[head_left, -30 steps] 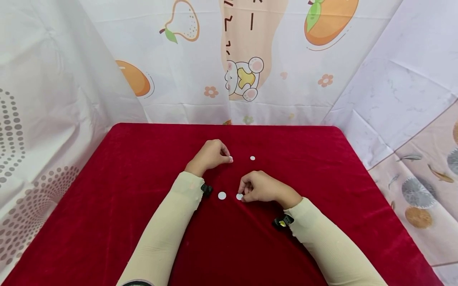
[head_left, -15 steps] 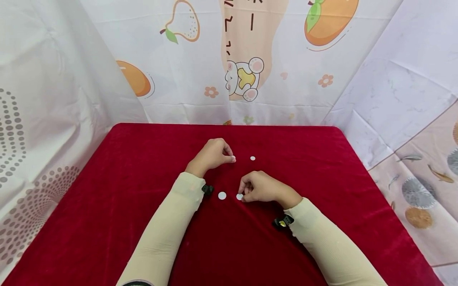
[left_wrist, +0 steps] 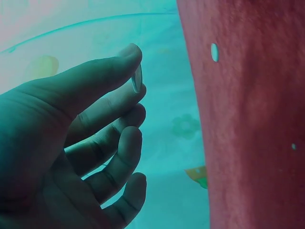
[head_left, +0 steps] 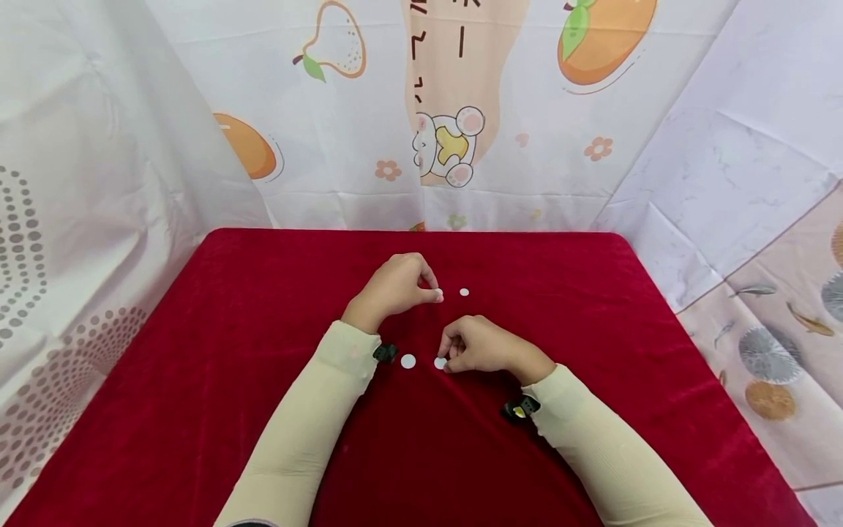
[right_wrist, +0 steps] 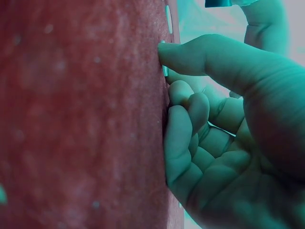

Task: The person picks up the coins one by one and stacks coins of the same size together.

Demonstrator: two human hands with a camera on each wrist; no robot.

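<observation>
My left hand [head_left: 395,287] pinches a small white disc [left_wrist: 137,78] between thumb and index finger, held up on edge above the red cloth. The other fingers stay loosely bent in the left wrist view. Nearer the middle of the table, my right hand [head_left: 484,345] has its thumb and index fingertip at another white disc [head_left: 440,362], which lies at the cloth; the thumb covers part of it in the right wrist view. A third flat white disc [head_left: 408,361] sits just left of that one. Further back, right of my left fingertips, lies a smaller-looking white disc [head_left: 464,292].
A red velvety cloth [head_left: 560,293] covers the table. Printed white curtains [head_left: 342,132] hang behind it and along both sides. Each wrist wears a small black device, such as the right wrist camera [head_left: 520,408].
My left hand has shifted a little to the right with its disc, closer to the disc at the back. My right hand has stayed in place.
</observation>
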